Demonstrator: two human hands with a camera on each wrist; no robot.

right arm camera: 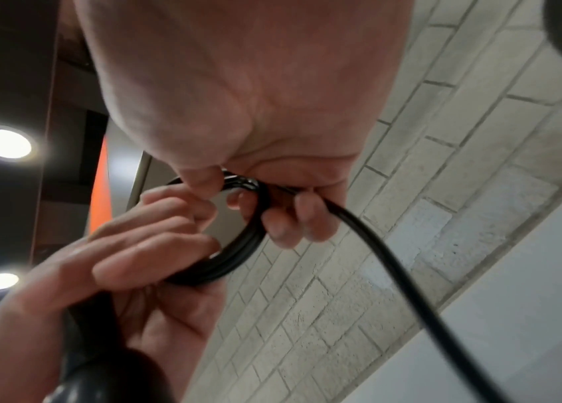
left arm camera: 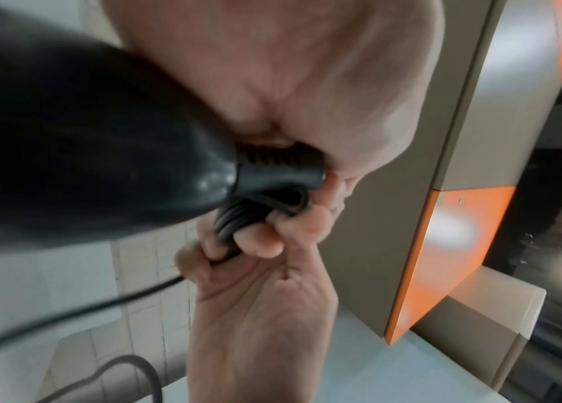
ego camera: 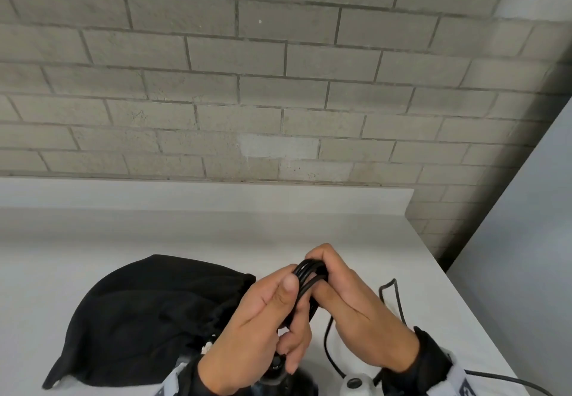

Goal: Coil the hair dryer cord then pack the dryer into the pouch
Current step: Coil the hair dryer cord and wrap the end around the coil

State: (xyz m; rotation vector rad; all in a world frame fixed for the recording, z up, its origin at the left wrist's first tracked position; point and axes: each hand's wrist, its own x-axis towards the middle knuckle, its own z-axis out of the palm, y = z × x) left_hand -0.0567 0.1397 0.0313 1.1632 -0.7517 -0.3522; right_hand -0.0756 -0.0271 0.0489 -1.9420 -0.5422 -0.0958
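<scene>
Both hands meet over the white counter (ego camera: 93, 241), holding several loops of black cord (ego camera: 306, 284). My left hand (ego camera: 263, 324) grips the coil (right arm camera: 235, 261) together with the black hair dryer's handle (left arm camera: 83, 141), thumb pressed on the loops. My right hand (ego camera: 349, 299) curls round the coil's far end (left arm camera: 238, 220) and pinches the strand (right arm camera: 393, 259) that runs off it. Loose cord (ego camera: 396, 296) trails on the counter to the right. The black drawstring pouch (ego camera: 148, 318) lies flat at the left of the hands. Most of the dryer is hidden below the frame edge.
A grey brick wall (ego camera: 278, 70) rises behind the counter's low backsplash (ego camera: 201, 194). The counter's right edge (ego camera: 464, 296) runs diagonally close to my right wrist. An orange and grey cabinet (left arm camera: 462, 245) hangs overhead in the left wrist view.
</scene>
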